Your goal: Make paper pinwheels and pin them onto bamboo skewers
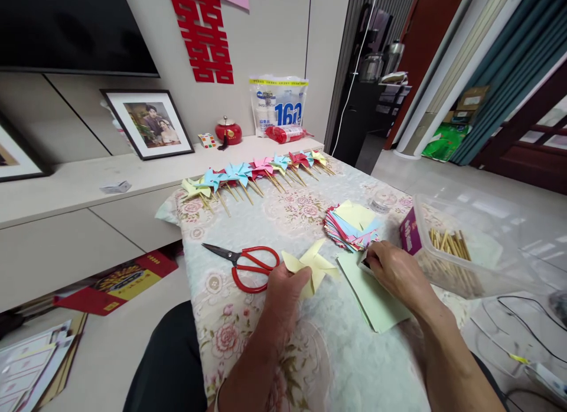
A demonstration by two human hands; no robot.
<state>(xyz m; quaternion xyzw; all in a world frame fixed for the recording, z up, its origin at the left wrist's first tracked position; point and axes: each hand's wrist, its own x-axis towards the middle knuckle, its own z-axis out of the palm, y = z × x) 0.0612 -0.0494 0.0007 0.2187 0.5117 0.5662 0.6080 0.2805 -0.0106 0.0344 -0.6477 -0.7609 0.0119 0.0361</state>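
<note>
My left hand [286, 294] pinches a pale yellow paper pinwheel [315, 267] whose blades are folded in toward the middle. My right hand [394, 270] is closed over a small object, dark and white at its edge [365, 262], mostly hidden by the fingers. Beneath it lie pale green paper sheets [376, 309]. Just beyond sits a fanned stack of coloured paper squares [352, 223], a yellow one on top. Red-handled scissors [241, 261] rest left of my left hand, blades pointing left.
Finished pinwheels on sticks [239, 175] line the table's far edge. A clear plastic box [443, 241] with wooden sticks stands at right, near a small round clear container [383, 200]. Behind runs a white cabinet [146, 187] bearing a framed photo [148, 124] and a bag of cups [279, 108].
</note>
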